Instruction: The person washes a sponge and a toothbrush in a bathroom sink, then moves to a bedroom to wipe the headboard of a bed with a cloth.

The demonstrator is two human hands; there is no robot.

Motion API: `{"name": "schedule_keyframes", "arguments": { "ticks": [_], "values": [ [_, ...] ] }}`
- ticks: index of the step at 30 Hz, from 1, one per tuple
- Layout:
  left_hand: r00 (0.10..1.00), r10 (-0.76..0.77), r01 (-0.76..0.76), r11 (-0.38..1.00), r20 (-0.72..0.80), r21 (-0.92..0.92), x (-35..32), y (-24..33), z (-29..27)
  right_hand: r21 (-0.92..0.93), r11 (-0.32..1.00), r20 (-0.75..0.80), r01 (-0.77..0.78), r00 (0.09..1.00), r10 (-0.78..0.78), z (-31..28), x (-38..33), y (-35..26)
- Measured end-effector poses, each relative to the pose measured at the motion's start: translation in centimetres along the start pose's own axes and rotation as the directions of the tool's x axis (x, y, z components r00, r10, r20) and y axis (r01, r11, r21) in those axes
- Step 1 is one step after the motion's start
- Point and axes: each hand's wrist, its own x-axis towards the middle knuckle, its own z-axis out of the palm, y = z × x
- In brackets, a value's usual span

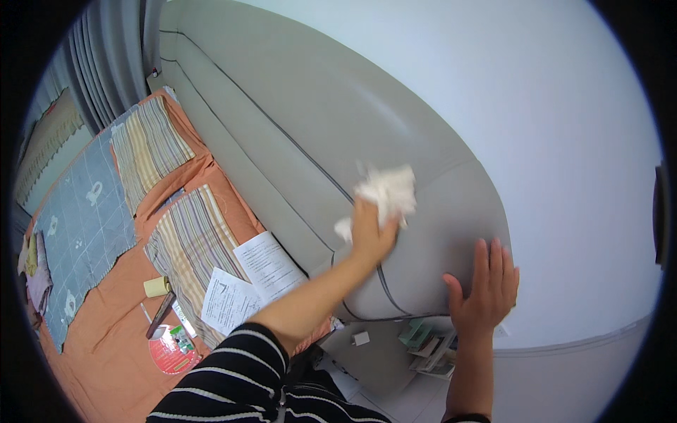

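Observation:
My left hand [371, 233] is closed on a crumpled cream-white cloth [391, 189], which lies against the grey padded headboard [310, 92]. The cloth and hand are slightly blurred, and some fingers are hidden by the cloth. Dark piping runs along the headboard under that hand. Near the headboard's right end, my right hand [485, 296] rests with its palm toward the grey surface, thumb out to the side and fingers stretched upward. Nothing is held in it.
On the orange-sheeted bed [106, 310] lie striped pillows [190, 240], printed papers [271, 268], a yellow roll [156, 286] and a red round fan-like item [169, 356]. A bedside table [377, 366] with stacked items [437, 352] stands below my arms. White wall [564, 141] rises behind the headboard.

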Motion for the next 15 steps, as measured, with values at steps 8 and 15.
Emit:
{"name": "schedule_keyframes", "arguments": {
  "ticks": [8, 15],
  "values": [
    [0.857, 0.13, 0.04, 0.948, 0.499, -0.316, -9.0, -2.9, -3.3, -0.033, 0.999, -0.014, 0.005, 1.0, -0.006, 1.1, -0.3, 0.0],
    [0.876, 0.274, -0.356, 0.923, 0.396, 0.148, 9.1, -12.3, -4.3, -0.052, 0.999, 0.012, 0.008, 1.0, -0.008, 1.6, -0.3, -0.4]
  ]
}}
